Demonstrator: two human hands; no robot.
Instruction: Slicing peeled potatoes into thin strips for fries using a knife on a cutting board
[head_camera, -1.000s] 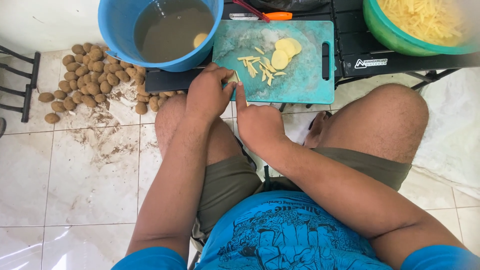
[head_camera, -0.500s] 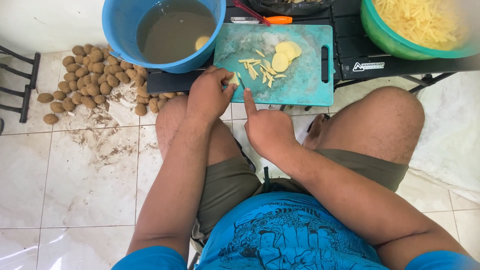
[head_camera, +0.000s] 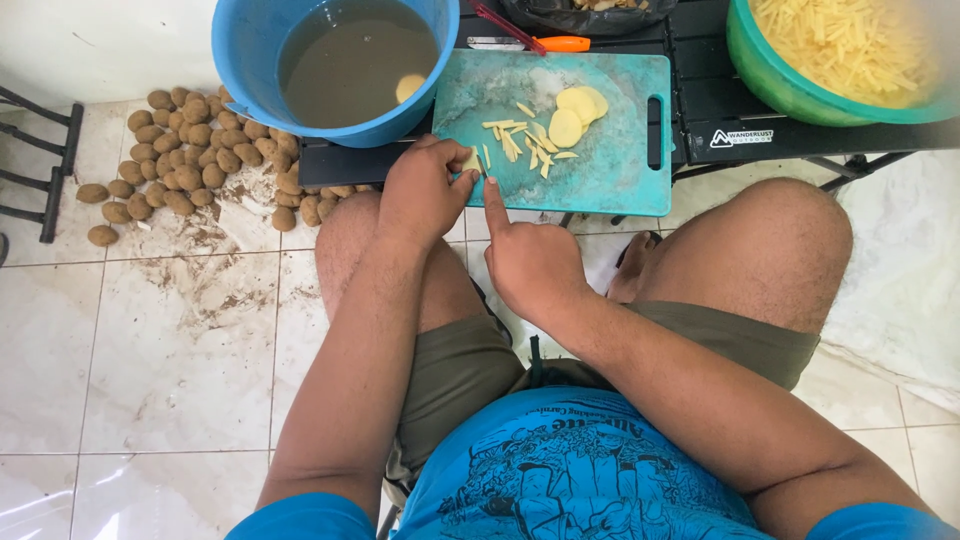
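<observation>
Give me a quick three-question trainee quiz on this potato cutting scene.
1. True or false: the left hand pins a potato piece on the board.
2. Which holds cut strips? A) green bowl B) blue bucket
3. Fill in: unpeeled potatoes lie on the ____.

Key: 1 true. 2 A; the bucket holds murky water and one peeled potato. 3 floor.

Single head-worn view, looking steeply down from close above the cutting board (head_camera: 600, 170) at knee height.
</observation>
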